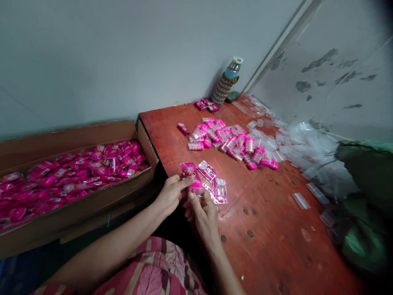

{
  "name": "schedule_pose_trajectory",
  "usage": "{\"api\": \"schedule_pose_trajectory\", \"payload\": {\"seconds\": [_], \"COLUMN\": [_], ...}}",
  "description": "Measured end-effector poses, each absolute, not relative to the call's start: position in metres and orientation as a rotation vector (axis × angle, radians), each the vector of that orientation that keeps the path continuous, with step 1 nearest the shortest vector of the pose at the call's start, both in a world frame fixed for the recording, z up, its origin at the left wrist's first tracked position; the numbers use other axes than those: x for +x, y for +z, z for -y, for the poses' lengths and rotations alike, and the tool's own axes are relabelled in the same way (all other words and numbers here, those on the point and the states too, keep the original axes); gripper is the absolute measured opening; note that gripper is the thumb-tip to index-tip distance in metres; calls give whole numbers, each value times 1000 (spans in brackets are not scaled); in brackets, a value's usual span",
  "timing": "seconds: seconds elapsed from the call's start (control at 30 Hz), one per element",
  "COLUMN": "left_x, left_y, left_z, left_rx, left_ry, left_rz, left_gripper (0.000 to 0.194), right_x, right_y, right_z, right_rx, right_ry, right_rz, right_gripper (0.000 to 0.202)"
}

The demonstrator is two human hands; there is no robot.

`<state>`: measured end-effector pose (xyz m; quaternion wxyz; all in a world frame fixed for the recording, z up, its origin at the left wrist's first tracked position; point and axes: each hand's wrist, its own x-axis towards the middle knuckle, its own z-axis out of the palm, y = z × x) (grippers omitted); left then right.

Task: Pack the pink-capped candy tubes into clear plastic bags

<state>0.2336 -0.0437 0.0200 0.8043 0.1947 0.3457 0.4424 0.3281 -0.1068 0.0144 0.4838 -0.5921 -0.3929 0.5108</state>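
Observation:
My left hand (172,193) is closed, its thumb pressing on a pink printed packet (188,168) held just over the table's near edge. At the packet's lower end a bright pink piece with a clear part below it shows; whether it sits inside or behind the packet I cannot tell. My right hand (205,215) pinches that lower end between thumb and fingers. Flat on the table beside my hands lie a few loose pink printed packets (220,190). Farther back is a heap of small clear containers with pink caps (229,139).
Left of the red table (264,229) stands a cardboard box (101,192) full of pink packed pieces. Clear plastic sleeves (294,141) pile up at right, near a dark green sack (365,192). A covered bottle (225,84) and pink packs (206,105) stand by the wall.

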Motion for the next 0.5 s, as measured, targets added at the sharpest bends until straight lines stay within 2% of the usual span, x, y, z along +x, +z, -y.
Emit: {"api": "schedule_pose_trajectory", "payload": {"seconds": [0.17, 0.37, 0.5], "left_x": [231, 225, 228], "left_y": [15, 19, 17], "left_z": [42, 42, 49], "left_rx": [496, 742, 861], "left_ry": [800, 735, 790], "left_rz": [-741, -727, -786], "left_gripper": [33, 35, 36], "right_x": [330, 333, 334], "right_y": [13, 13, 10], "right_z": [107, 105, 104], "right_rx": [-1456, -1203, -1306], "right_ry": [1193, 1510, 1345], "right_rz": [973, 791, 864], "right_gripper": [22, 23, 21]}}
